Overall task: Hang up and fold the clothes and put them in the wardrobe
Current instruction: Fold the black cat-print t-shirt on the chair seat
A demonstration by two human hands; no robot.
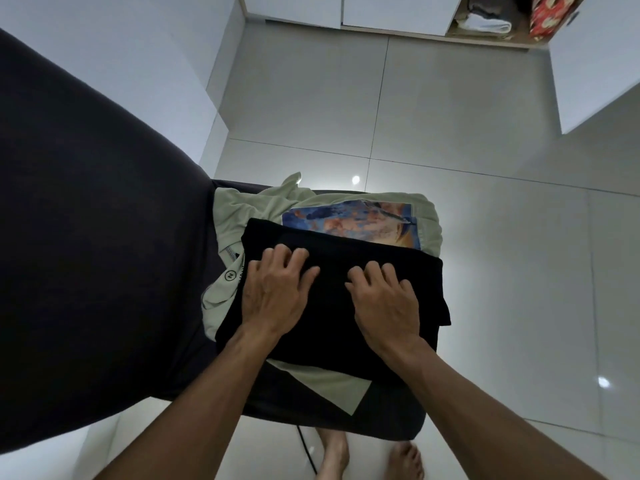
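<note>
We have the black garment (332, 299) folded into a thick rectangle, lying on top of a pale green shirt (242, 209) with a blue and orange print, at the near corner of the bed (86, 237). Both our hands lie on top of the black piece. Our left hand (273, 292) presses on its left half with fingers spread and slightly bent, fingertips dug lightly into the cloth; our right hand (384, 299) does the same on the right half. Neither hand is gripping anything: they are flat and pressing, not clenched. We judge this to be the flattening of the last fold, palms spread wide so the layers stay square and the bundle does not spring open.

The green shirt underneath is spread loosely, its collar label showing at the left and a corner hanging toward us, so it looks not yet folded; it serves for now as the surface beneath our work.

Farther out, the bed's dark cover fills the left of the scene, and the glossy tiled floor (450, 133) lies beyond. At the far right the wardrobe (519, 43) stands open, with folded clothes stacked on a low shelf, well apart from the bed. The black piece likely goes there next.
</note>
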